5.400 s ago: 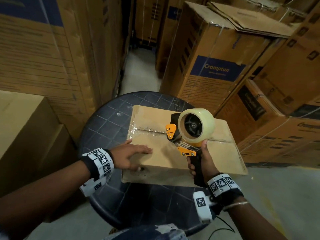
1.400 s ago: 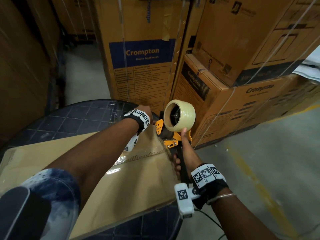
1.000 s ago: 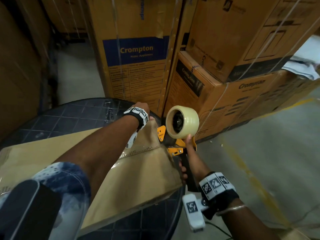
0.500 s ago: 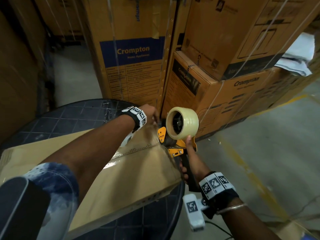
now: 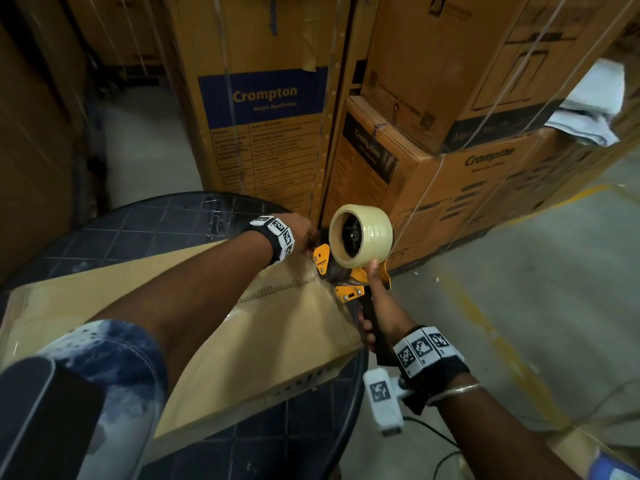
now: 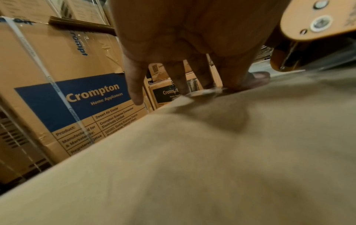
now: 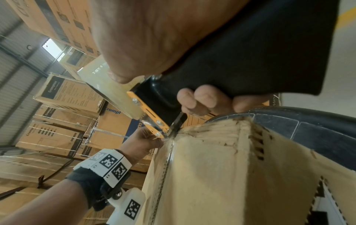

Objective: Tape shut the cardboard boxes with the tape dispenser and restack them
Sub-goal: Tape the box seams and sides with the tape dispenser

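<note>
A plain cardboard box (image 5: 270,341) lies on a round dark table (image 5: 145,223), with clear tape along its top seam. My right hand (image 5: 375,317) grips the black handle of the orange tape dispenser (image 5: 349,292), whose clear tape roll (image 5: 363,237) stands above the box's far right corner. The dispenser's blade end (image 7: 165,134) touches that corner. My left arm reaches across the box; my left hand (image 5: 303,230) sits at the same corner beside the dispenser. In the left wrist view its fingers (image 6: 134,85) point down over the far edge and the thumb (image 6: 258,76) presses on the box top (image 6: 212,152).
Tall strapped Crompton cartons (image 5: 263,133) and stacked ones (image 5: 467,174) stand close behind the table. More cartons (image 5: 34,133) wall in the left. Concrete floor with a yellow line (image 5: 502,341) lies to the right. A white cloth (image 5: 588,112) rests on a carton.
Since 5.4 s ago the dispenser has gone from mid-box to the far right corner and my left hand has reached across to it. Over the last second both hands barely moved.
</note>
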The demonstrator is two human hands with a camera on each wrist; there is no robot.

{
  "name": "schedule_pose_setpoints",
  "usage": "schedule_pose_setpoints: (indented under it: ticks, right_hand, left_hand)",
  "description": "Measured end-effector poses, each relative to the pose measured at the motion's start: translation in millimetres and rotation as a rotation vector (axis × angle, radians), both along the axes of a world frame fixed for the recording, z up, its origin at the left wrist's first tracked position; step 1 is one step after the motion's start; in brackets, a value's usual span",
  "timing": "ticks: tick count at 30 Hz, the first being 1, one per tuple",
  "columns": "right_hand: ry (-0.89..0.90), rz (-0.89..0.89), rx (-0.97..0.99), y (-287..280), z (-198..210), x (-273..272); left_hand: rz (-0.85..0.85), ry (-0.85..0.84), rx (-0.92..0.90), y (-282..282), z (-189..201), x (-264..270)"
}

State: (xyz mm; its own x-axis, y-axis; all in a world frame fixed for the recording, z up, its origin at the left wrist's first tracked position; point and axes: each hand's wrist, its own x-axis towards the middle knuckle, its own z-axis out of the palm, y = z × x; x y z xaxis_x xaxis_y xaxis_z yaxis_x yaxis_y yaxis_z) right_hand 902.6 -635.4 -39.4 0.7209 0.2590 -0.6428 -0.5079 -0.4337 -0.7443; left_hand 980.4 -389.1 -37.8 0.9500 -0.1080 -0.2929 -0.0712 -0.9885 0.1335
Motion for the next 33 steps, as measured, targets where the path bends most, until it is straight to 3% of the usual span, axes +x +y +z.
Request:
schedule_pose_setpoints:
  ticks: [5, 12, 16, 22, 33]
  right_hand:
    - [0.027, -0.01, -0.002, -6.9, 3.6, -10.0]
    - [0.11, -0.057, 0.019, -36.8, -1.2, -33.3]
    - [0.071, -0.058, -0.002, -35.8, 1.2, -38.1]
    - [0.116, -0.054, 0.007, -35.5, 3.2, -36.4]
    - [0.045, 0.05, -0.04, -0.7, 14.0, -20.4]
  left_hand:
    - [0.013, 0.013, -0.001, -4.6, 4.3, -7.6]
    - [0.035, 0.102, 0.151, -22.2, 12.2, -15.8]
    - [-0.105, 0.023, 0.023, -34.3, 9.9, -25.1]
    - [-0.109, 0.055, -0.175, -21.4, -4.0, -44.0]
    - [-0.053, 0.027, 0.034, -2.2, 0.1, -58.9]
